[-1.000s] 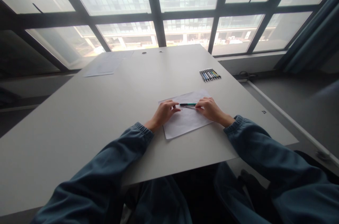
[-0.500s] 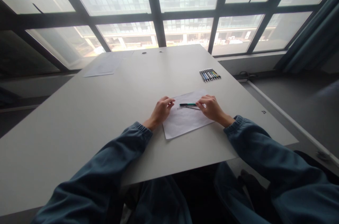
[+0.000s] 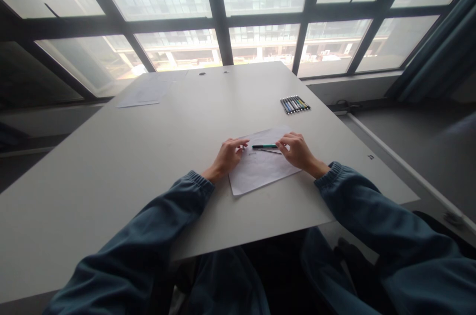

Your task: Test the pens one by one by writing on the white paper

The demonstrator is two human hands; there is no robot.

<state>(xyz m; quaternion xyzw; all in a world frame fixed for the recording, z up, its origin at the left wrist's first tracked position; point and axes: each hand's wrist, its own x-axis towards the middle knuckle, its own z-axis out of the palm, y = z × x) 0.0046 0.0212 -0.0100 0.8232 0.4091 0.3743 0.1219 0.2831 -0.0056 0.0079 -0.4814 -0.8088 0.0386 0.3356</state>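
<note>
Bright windows [image 3: 260, 42] fill twelve o'clock, dark frames crossing them, and below stretches a broad white counter [image 3: 111, 166] reaching almost to the glass. Close to the seated person, a white paper sheet [image 3: 256, 176] lies a little askew, and on its upper half sits the action: a black-and-green pen [image 3: 264, 146], flat and nearly level, green end toward three o'clock. Just under it, at about five o'clock, a thin metallic rod [image 3: 270, 152] runs at a slight slant. Left hand [image 3: 229, 156] now, out at nine o'clock from the pen, just beside its black end and clear of it: fingers loosely curled, thumb a little apart, and whether something tiny sits between them, I cannot tell. Over at three o'clock, the right hand [image 3: 295, 150] has thumb and fingers drawn nearly together right at the green end, partly covering it; firm hold or mere touch, the view cannot settle it. Up at one o'clock from the pen, a neat row of pens [image 3: 295, 104] lies side by side, while loose papers [image 3: 145, 92] spread well away at ten o'clock.
</note>
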